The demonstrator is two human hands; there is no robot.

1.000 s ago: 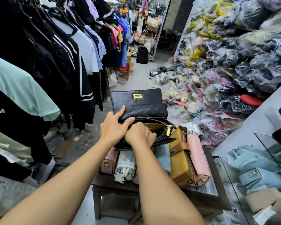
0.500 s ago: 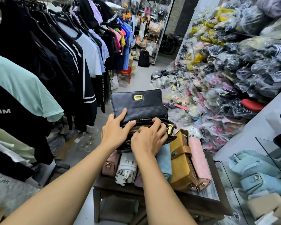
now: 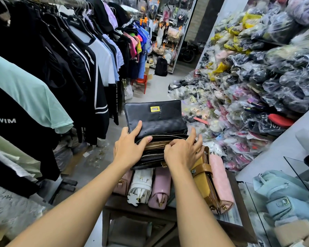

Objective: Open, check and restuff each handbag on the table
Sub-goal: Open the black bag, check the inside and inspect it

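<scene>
Step in hand, as judged: check and restuff of the black handbag (image 3: 155,122), one of several. The bag lies on top of a row of other handbags at the far end of the small dark table (image 3: 136,205). Its flap is thrown back away from the person, gold clasp plate (image 3: 154,109) facing up, top zip open. Brown paper stuffing (image 3: 157,144) shows in the mouth. The left hand (image 3: 130,148) grips the bag's left end: thumb hooked over the zip edge, index finger laid straight along the inside of the flap. The right hand (image 3: 182,152) sits at the right of the mouth, two fingers lifted and straight, the others curled down at the stuffing; whether they pinch the paper or only press it cannot be told. Beneath and nearer lie a white handbag (image 3: 141,184), a pink handbag (image 3: 161,188) and a mustard handbag (image 3: 203,180), all closed. Next move, as judged: seat the paper fully below the zip line, with the left hand keeping the mouth spread, then run the zip and fold the flap down onto its clasp.
</scene>
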